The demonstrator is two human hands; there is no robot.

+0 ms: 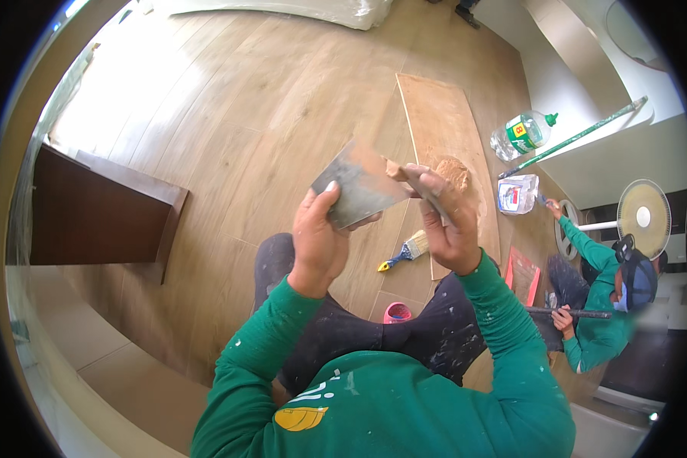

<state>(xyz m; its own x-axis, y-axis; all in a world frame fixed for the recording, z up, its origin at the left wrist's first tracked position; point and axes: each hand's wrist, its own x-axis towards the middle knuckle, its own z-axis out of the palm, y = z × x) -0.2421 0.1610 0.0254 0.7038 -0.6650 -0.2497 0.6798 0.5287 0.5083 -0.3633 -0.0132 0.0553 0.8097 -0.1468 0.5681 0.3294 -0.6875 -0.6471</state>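
Note:
My left hand (317,244) grips a flat grey metal putty spreader (356,191), thumb on top and fingers beneath. Brown putty is smeared along the spreader's far right part. My right hand (454,233) is closed round a second, smaller putty scraper (427,192), seen nearly edge-on, with a lump of putty at its tip. The two blades meet or nearly meet; I cannot tell whether they touch. Beyond my right hand a mound of brown putty (455,172) lies on a long wooden board (437,114). Below the blades, a paintbrush (404,252) with a blue and yellow handle rests by the board.
A pink container (396,312) stands between my legs. To the right are a clear bottle (525,134), a white tub (518,195), a green pole (580,136), a red tray (522,276) and a crouching co-worker (599,294) holding a dark rod. Dark wooden furniture (99,210) stands left.

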